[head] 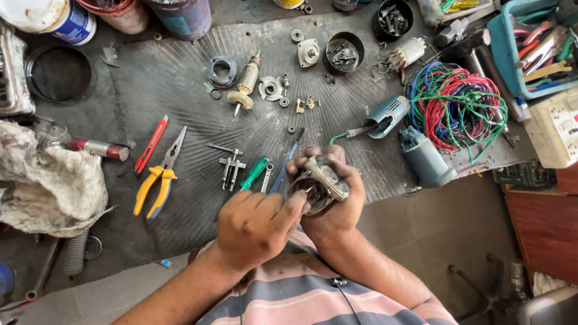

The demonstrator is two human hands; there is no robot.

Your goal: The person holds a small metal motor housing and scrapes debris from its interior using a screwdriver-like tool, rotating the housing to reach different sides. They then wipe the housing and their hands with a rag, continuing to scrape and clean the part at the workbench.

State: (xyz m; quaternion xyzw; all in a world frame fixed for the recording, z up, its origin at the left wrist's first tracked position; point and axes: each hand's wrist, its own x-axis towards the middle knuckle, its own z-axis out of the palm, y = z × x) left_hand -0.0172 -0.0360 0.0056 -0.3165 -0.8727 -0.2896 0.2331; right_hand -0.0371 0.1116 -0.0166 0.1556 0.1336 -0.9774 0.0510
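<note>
A round grey metal gear housing from a power tool sits in my right hand, fingers wrapped around its far side. My left hand is closed beside it, index finger and thumb pressing into the housing's open face; whatever small thing they pinch is hidden. Both hands hover over the near edge of a black rubber mat. Just beyond them lie a green-handled screwdriver, a blue-handled tool and a small metal puller.
On the mat: yellow-handled pliers, a red utility knife, a motor armature, bearings, two black cups of parts. A tangle of red, green and blue wire and blue motor casings lie right. A dirty rag sits left.
</note>
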